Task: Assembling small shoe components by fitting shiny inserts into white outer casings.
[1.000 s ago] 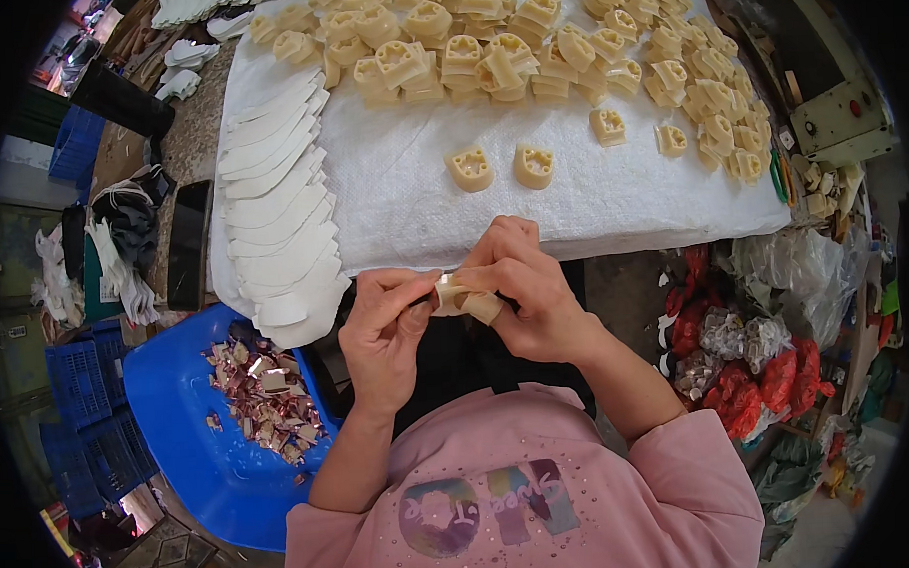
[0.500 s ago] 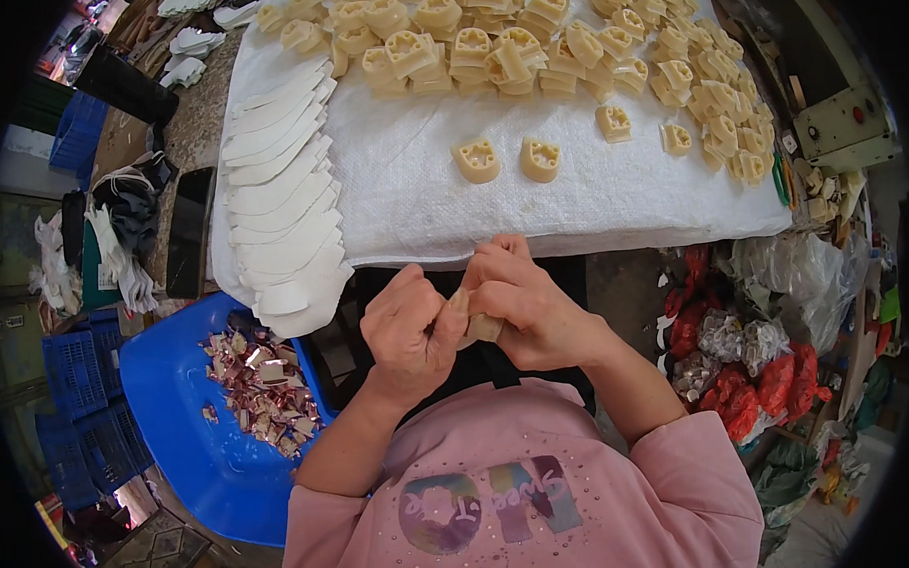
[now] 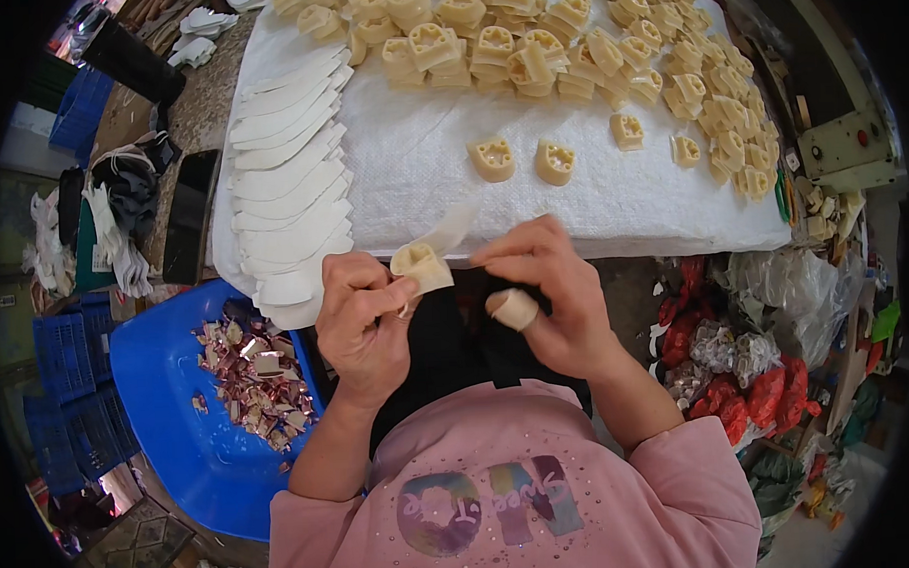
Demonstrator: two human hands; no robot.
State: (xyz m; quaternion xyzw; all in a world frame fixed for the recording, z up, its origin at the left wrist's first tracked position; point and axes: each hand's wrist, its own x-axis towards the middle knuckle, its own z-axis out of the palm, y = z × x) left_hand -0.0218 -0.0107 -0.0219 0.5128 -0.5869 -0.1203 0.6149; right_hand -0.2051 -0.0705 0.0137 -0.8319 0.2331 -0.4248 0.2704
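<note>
- The left hand (image 3: 361, 322) has its fingers clenched on a cream moulded block (image 3: 421, 266), held up just below the near edge of the counter (image 3: 673, 238).
- A white curved strip (image 3: 451, 227) lies against that block; the right hand (image 3: 555, 300) pinches the strip's end between thumb and forefinger.
- The right hand's lower fingers also grip a small cream roll (image 3: 512, 308).
- On the counter's white cloth (image 3: 420, 155) lie two loose blocks (image 3: 492, 158), with a heap of blocks (image 3: 526, 41) farther back.
- A fanned stack of white strips (image 3: 286, 190) lies at the left.
- A blue tub (image 3: 170, 454) with shiny scraps (image 3: 257, 376) sits low on the left.
</note>
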